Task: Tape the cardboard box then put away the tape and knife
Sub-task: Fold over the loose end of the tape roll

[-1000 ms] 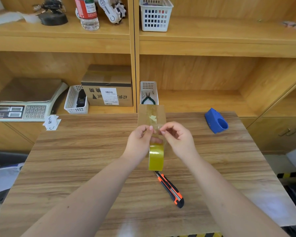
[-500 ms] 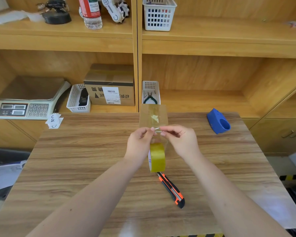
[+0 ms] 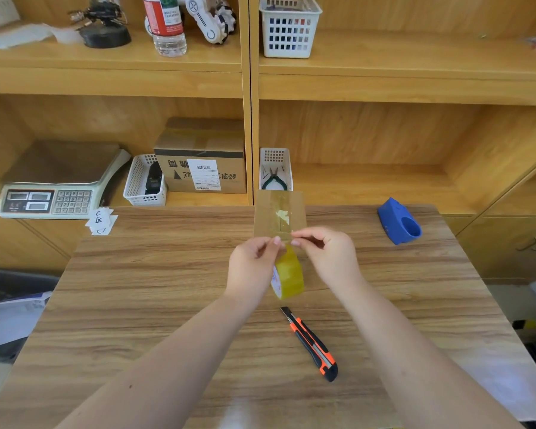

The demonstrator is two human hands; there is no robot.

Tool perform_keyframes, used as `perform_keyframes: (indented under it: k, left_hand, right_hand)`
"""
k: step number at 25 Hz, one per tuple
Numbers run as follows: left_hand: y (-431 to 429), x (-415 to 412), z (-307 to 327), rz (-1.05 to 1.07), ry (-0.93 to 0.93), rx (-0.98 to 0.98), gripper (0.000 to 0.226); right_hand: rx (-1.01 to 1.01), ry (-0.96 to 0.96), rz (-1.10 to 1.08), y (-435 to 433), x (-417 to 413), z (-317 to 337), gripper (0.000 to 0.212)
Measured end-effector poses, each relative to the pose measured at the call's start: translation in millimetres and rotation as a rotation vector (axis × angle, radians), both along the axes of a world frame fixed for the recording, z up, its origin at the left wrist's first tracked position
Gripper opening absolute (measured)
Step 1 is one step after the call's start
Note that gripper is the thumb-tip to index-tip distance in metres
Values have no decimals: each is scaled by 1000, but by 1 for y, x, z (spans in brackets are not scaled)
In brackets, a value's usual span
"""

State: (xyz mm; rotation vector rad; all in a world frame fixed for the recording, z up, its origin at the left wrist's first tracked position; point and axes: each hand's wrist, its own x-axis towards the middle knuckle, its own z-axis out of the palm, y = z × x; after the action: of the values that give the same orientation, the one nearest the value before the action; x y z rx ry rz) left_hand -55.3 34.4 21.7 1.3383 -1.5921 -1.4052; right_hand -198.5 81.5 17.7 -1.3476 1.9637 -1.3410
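A small brown cardboard box (image 3: 279,209) stands at the table's far edge, old tape and a torn patch on its top. Just in front of it hangs a yellow tape roll (image 3: 288,275), above the table. My left hand (image 3: 254,264) grips the roll, its fingertips pinched at the loose clear tape end. My right hand (image 3: 325,252) pinches that same tape end from the right, fingertips almost touching the left ones. An orange and black utility knife (image 3: 311,343) lies on the table near me, below the roll, untouched.
A blue tape dispenser (image 3: 399,221) lies at the table's far right. Behind the table are shelves with a scale (image 3: 53,187), two white baskets (image 3: 144,181), one with pliers (image 3: 274,178), and a larger labelled box (image 3: 203,162). Paper slips (image 3: 101,221) lie at the far left corner.
Both hands have lifted slightly toward the box with the roll. The roll has tilted, and the fingertips now pinch the tape end close together.
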Motion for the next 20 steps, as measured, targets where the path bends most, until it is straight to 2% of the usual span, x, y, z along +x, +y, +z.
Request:
perform_keyframes:
  k: [6, 13, 16, 20]
  left_hand:
    - [-4, 1, 7, 3, -23, 18, 28]
    - [-16, 12, 8, -160, -105, -71, 21]
    - [-22, 15, 4, -171, -105, -66, 13]
    - [-25, 16, 4, -135, -69, 31, 19]
  right_hand:
    - [31, 58, 2, 0, 4, 1, 10]
    - [-65, 209, 25, -1, 5, 2, 7]
    - [-21, 185, 78, -1, 7, 4, 6]
    - [3, 142, 100, 2, 13, 4, 8]
